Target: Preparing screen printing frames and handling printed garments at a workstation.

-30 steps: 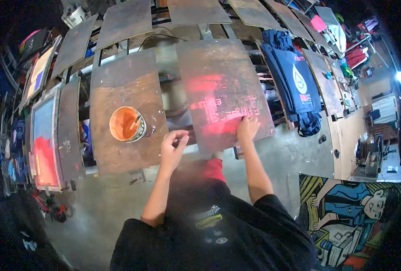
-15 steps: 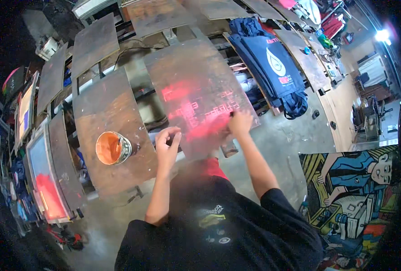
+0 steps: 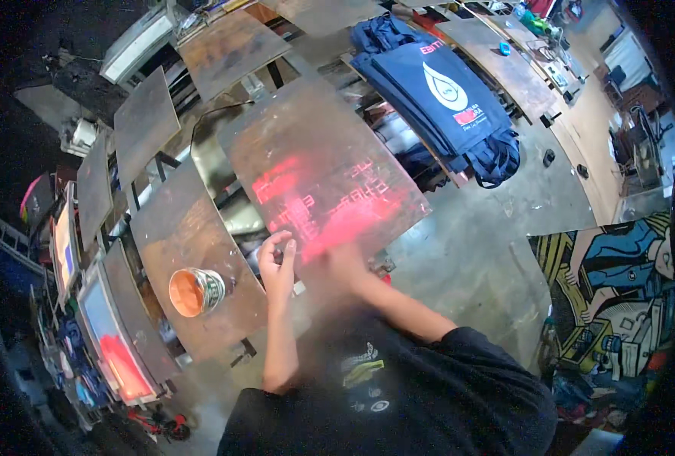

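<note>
A worn brown board (image 3: 318, 137) lies before me, with pink-red smears (image 3: 345, 220) and pink lettering on its near half. At its near left edge, my left hand (image 3: 277, 262) is raised with loosely bent fingers. There is a gap between thumb and fingers, and nothing shows in them. My right hand (image 3: 345, 267) is over the board's near edge, by the pink smear. Motion blur smears its fingers, so whether it holds anything cannot be made out. A tub of orange paint (image 3: 198, 292) stands on the neighbouring board (image 3: 185, 243) to my left.
Folded navy bags (image 3: 444, 91) with white and pink prints lie on a board to the right. A framed screen (image 3: 113, 334) with red paint leans at the far left. More boards (image 3: 235, 53) stand in rows beyond. A painted mural (image 3: 607, 296) is at right.
My right hand has swept left and toward me, from the board's right side to its near edge. My left hand stays loosely bent near the board's left edge. The whole view has shifted.
</note>
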`<state>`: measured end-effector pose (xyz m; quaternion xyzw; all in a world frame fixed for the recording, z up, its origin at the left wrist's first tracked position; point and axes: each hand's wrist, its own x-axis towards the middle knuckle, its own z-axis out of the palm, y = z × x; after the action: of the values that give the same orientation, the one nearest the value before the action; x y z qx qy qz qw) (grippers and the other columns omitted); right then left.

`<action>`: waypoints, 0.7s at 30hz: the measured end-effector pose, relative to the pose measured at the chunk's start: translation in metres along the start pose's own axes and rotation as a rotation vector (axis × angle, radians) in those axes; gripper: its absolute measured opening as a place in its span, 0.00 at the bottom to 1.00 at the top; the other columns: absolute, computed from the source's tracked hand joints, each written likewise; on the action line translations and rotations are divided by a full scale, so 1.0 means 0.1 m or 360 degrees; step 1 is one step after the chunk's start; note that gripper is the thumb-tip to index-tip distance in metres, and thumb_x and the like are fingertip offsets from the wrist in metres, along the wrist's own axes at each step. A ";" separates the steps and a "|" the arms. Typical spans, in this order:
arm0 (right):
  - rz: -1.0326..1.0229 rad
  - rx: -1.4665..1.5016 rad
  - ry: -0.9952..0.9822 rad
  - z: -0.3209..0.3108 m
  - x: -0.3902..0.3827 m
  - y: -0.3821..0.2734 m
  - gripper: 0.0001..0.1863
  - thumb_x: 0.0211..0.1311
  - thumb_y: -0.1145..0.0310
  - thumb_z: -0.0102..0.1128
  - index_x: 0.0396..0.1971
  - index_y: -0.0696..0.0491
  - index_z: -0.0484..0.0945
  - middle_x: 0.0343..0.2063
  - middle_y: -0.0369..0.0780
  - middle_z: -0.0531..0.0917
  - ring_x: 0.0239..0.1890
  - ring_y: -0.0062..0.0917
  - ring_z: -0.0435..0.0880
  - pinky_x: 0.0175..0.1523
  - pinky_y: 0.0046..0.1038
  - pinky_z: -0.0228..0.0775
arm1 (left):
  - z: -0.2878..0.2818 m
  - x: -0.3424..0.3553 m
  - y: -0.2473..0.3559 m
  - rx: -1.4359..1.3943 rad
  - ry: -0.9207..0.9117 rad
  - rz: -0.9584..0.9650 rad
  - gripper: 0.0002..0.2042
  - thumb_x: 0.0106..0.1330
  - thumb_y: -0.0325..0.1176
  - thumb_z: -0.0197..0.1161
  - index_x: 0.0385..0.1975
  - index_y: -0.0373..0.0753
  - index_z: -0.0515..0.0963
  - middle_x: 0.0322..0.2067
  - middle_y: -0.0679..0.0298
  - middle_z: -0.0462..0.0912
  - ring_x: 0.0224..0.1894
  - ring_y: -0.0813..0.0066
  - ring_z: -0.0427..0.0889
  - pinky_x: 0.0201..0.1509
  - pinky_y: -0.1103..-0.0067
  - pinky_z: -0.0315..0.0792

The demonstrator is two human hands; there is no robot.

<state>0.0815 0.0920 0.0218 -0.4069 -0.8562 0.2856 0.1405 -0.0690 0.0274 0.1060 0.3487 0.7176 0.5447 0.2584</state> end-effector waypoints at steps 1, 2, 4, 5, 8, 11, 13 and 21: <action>0.0171 -0.0129 -0.0040 -0.33 0.18 0.08 0.09 0.50 0.67 0.54 0.23 0.51 0.83 0.26 0.47 0.83 0.33 0.43 0.80 0.48 0.45 0.67 | 0.01 0.01 0.11 -0.0020 0.0015 0.0004 0.10 0.65 0.29 0.63 0.44 0.38 0.78 0.43 0.69 0.79 0.44 0.83 0.74 0.49 0.83 0.66; 0.0257 -0.0401 0.0051 -0.46 0.29 0.40 0.09 0.51 0.65 0.55 0.26 0.51 0.83 0.31 0.46 0.84 0.38 0.40 0.80 0.49 0.43 0.66 | 0.07 0.02 0.16 -0.0013 0.0009 0.0010 0.10 0.65 0.29 0.63 0.44 0.38 0.78 0.43 0.69 0.79 0.44 0.83 0.74 0.49 0.83 0.66; 0.0391 -0.0784 0.0428 -0.85 0.59 1.01 0.09 0.51 0.68 0.55 0.28 0.54 0.83 0.29 0.45 0.84 0.42 0.38 0.78 0.49 0.38 0.66 | 0.14 0.03 0.21 -0.0125 0.0050 -0.0088 0.09 0.61 0.34 0.64 0.39 0.42 0.80 0.44 0.68 0.80 0.50 0.73 0.70 0.52 0.77 0.63; 0.0482 -0.0738 0.0484 -0.98 0.72 1.14 0.09 0.52 0.68 0.55 0.29 0.55 0.83 0.32 0.45 0.84 0.45 0.38 0.77 0.51 0.38 0.65 | 0.16 0.02 0.22 -0.0115 0.0057 -0.0092 0.09 0.61 0.34 0.64 0.39 0.42 0.80 0.44 0.68 0.80 0.50 0.73 0.70 0.52 0.77 0.63; 0.0281 -0.1051 0.0609 -0.66 0.60 0.98 0.10 0.52 0.70 0.54 0.33 0.55 0.81 0.40 0.46 0.82 0.50 0.38 0.73 0.51 0.40 0.64 | 0.19 -0.02 0.21 -0.0086 0.0068 -0.0071 0.09 0.61 0.35 0.65 0.39 0.41 0.80 0.42 0.68 0.79 0.45 0.76 0.70 0.50 0.79 0.64; 0.0189 -0.0849 0.0166 -0.28 0.23 0.54 0.11 0.53 0.70 0.53 0.35 0.55 0.80 0.40 0.45 0.80 0.52 0.37 0.72 0.53 0.37 0.64 | 0.14 -0.11 0.17 -0.0007 0.0041 -0.0049 0.11 0.64 0.30 0.63 0.45 0.39 0.78 0.42 0.72 0.78 0.39 0.87 0.71 0.45 0.85 0.65; 0.0177 -0.0953 -0.0508 -0.22 0.07 0.04 0.13 0.54 0.66 0.52 0.37 0.52 0.81 0.39 0.40 0.80 0.50 0.34 0.72 0.60 0.36 0.61 | 0.09 -0.10 0.06 -0.0035 0.0068 -0.0103 0.11 0.65 0.30 0.63 0.45 0.39 0.78 0.42 0.72 0.78 0.38 0.86 0.71 0.45 0.85 0.65; 0.0127 -0.0667 0.0315 -0.72 0.48 0.71 0.08 0.50 0.69 0.55 0.20 0.56 0.80 0.20 0.49 0.81 0.32 0.42 0.81 0.37 0.43 0.69 | 0.00 0.04 0.03 -0.0195 0.0186 -0.0070 0.12 0.63 0.33 0.64 0.44 0.39 0.78 0.41 0.68 0.78 0.43 0.80 0.72 0.49 0.81 0.65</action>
<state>0.1289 0.1925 0.0363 -0.4867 -0.8621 0.0656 0.1249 -0.0706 0.0308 0.1087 0.2841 0.7042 0.6013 0.2487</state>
